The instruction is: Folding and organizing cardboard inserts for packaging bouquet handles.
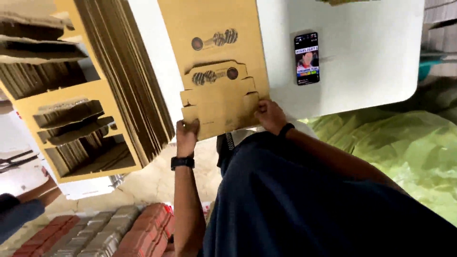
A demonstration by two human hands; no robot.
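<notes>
A flat yellow-brown cardboard box blank (216, 57) with die-cut flaps lies on the white table (371, 57), its near edge hanging over the table's edge. My left hand (187, 134) grips the near left corner flap, and a black watch sits on that wrist. At the near right corner, my right hand (269, 115) pinches the flap, with a black band on its wrist. Both hands hold the same blank.
A tall stack of cardboard blanks (119, 76) stands on edge at the left. A phone (307, 58) with a lit screen lies on the table. Green plastic sheeting (404, 147) lies at the right. Wrapped brick-like packs (109, 233) sit on the floor. Another person's arm (28, 200) shows at the lower left.
</notes>
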